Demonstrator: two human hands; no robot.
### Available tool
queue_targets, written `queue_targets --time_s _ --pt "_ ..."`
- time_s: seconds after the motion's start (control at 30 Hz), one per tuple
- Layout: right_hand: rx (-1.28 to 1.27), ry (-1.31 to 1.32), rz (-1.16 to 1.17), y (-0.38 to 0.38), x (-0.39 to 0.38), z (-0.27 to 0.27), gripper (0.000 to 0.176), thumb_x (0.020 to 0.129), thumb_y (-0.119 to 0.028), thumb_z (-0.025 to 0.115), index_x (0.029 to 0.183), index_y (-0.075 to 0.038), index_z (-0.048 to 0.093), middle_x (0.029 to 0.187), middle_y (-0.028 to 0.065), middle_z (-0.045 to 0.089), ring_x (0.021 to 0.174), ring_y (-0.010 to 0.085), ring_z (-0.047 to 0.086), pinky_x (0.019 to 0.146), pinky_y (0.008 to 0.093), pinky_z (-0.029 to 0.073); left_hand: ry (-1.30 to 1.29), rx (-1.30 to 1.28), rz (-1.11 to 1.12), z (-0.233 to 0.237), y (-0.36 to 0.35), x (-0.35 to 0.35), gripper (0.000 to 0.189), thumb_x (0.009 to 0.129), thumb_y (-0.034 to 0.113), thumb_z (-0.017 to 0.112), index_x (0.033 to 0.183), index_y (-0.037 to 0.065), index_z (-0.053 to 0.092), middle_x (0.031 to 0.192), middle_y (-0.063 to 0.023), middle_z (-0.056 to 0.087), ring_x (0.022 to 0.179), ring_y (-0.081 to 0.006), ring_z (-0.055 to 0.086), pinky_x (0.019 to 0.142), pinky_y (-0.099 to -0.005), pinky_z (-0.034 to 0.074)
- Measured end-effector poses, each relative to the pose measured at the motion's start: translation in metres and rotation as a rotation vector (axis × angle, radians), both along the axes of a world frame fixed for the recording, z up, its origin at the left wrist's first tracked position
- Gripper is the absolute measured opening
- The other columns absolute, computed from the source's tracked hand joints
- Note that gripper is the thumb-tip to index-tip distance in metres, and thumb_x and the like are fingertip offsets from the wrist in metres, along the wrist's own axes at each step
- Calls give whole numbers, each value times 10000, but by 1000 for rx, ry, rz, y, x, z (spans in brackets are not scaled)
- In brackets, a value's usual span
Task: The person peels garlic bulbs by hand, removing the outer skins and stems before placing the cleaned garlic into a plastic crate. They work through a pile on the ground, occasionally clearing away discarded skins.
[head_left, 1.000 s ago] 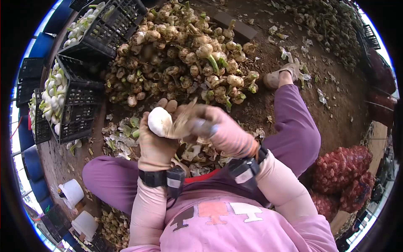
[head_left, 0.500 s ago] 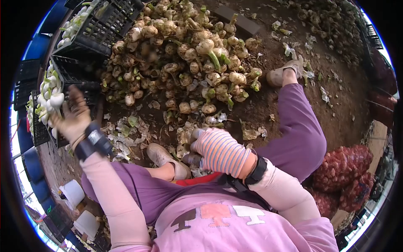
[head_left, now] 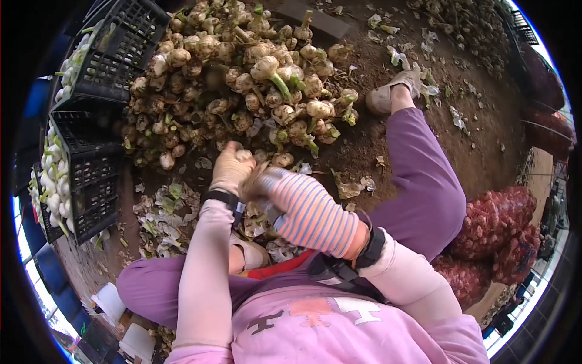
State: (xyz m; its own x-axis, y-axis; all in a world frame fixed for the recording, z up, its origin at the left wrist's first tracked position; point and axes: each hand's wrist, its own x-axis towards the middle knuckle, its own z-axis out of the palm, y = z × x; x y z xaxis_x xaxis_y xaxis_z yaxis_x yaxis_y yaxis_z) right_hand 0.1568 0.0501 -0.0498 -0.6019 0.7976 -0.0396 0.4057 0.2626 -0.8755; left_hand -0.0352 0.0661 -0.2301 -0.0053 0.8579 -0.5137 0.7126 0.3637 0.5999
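L hand [head_left: 232, 168], gloved, closed round a dirty bulb [head_left: 244, 156], held just above the near edge of the bulb heap [head_left: 242, 85] on the dirt floor [head_left: 485, 145]. R hand [head_left: 306, 209], striped glove, clenched and pressed against the L. Something greyish shows at its fingers, poss. a blade or tool; it can't be told

Risks, as judged:
- If a blade is there, L fingers sit right in its path; one slip on the skin = cut
- Bulb is gripped mostly by fingertips, so it could be dropped into the unsorted heap and lost among the rest
- Peelings [head_left: 160, 209] are strewn on the floor just left of the hands, prob. slick underfoot
- Crates [head_left: 91, 176] w/ clean white bulbs are set well off at the floor's left edge, so a long toss could miss or bruise
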Motion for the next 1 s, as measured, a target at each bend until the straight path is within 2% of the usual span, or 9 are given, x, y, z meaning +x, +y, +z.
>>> queue_targets --time_s 0.1,0.23,0.33,0.57,0.63,0.7,0.73,0.8,1.0 --pt "-893 488 -191 0 -1 11 258 913 -291 522 949 -39 562 758 -16 502 662 99 446 596 245 393 -930 144 514 46 13 -15 229 861 147 537 1064 95 445 897 -84 548 748 -198 578 640 -312 534" --pt "-1073 791 -160 -10 0 2 392 920 -436 486 932 -58 592 715 -31 535 656 57 466 591 248 409 -1392 219 416 177 -8 21 460 750 170 680 1133 99 434 1103 -157 544 1009 -291 582 803 -377 541" --pt "-1062 740 -286 -9 5 20 411 922 -454 474 922 -68 614 757 -30 566 689 36 474 606 224 401 -945 564 242 198 -38 42 659 653 257 812 1150 108 407 1145 -146 492 1044 -259 551 832 -319 481" --pt "-1024 724 -184 -13 14 31 469 908 -477 484 992 -32 605 863 0 602 745 70 529 660 245 443 -324 1052 -171 231 -56 50 551 629 28 813 981 91 395 1102 -140 488 1078 -287 530 897 -375 449" --pt "-1057 650 -140 -8 22 28 452 903 -458 503 1078 -50 589 967 25 632 820 90 590 736 259 490 -306 1061 -182 232 -60 50 539 624 21 813 966 93 402 1102 -139 491 1062 -278 534 889 -374 451" --pt "-34 194 118 0 26 22 385 921 -381 500 1074 -38 586 962 32 630 828 86 593 711 251 488 -294 1071 -191 233 -61 52 528 619 14 812 952 96 410 1102 -138 493 1046 -268 538 880 -373 452" --pt "-36 195 119 -3 28 23 385 921 -381 500 1074 -38 586 962 32 630 828 86 593 711 251 488 -371 1027 -137 234 -62 53 534 618 24 816 957 94 409 1100 -131 496 1031 -261 541 871 -369 456" --pt "-716 501 -11 -4 28 45 316 925 -299 499 1059 -27 585 867 27 624 744 96 579 642 264 473 -447 986 -83 234 -64 56 541 617 34 819 963 93 407 1098 -124 498 1016 -254 544 862 -364 460" --pt "-342 611 70 -8 26 42 255 908 -207 464 1002 0 579 730 186 572 677 355 551 620 360 440 -1140 412 629 256 -76 64 592 641 69 820 1022 89 367 1071 -101 494 1026 -240 541 890 -361 454"
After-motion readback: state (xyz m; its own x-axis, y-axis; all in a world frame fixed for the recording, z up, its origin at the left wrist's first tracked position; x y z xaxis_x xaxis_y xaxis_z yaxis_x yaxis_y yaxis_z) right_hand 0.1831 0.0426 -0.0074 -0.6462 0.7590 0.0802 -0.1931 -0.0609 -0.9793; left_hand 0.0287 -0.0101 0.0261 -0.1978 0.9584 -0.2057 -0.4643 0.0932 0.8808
